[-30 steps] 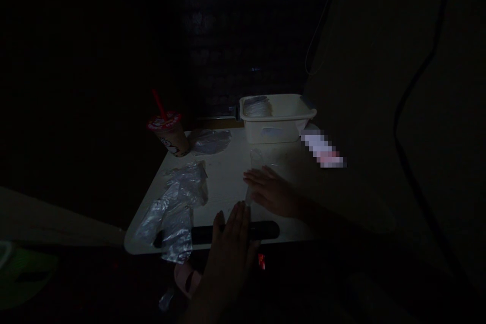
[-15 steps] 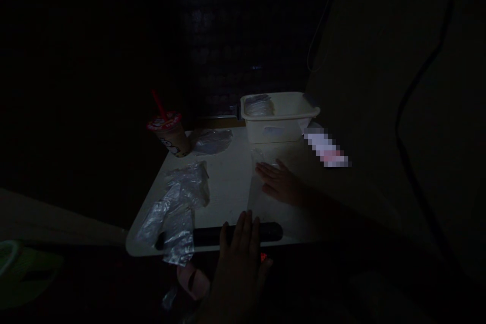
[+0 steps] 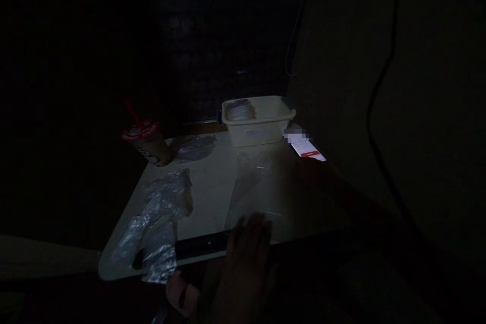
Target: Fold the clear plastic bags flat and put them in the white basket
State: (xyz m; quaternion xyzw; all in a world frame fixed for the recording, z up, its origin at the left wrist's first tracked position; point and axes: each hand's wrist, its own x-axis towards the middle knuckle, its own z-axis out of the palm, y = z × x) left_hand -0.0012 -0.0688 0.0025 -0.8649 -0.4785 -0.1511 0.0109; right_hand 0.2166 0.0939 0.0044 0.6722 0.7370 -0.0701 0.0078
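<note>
The light is very dim. My left hand [image 3: 248, 250] rests at the table's front edge, over the right part of a long dark strip [image 3: 197, 245]. Its fingers are stretched forward and hold nothing. Under and beyond the fingertips lies a clear, flat plastic sheet or bag [image 3: 246, 190]. My right hand [image 3: 313, 169] is a dark shape at the lower edge of a phone [image 3: 306, 147] with a lit screen. Darkness hides its fingers, so I cannot see whether they grip the phone.
A white plastic tub [image 3: 258, 134] with wrapped clear bags in it stands at the table's back. On the left are a drink cup [image 3: 152, 149] with a red straw and crumpled plastic bags [image 3: 167, 202]. A pinkish object [image 3: 182, 293] sits below the front edge.
My right hand has left the plastic sheet and moved right to the phone. My left hand remains near the front edge. The view has shifted right, so the table sits further left.
</note>
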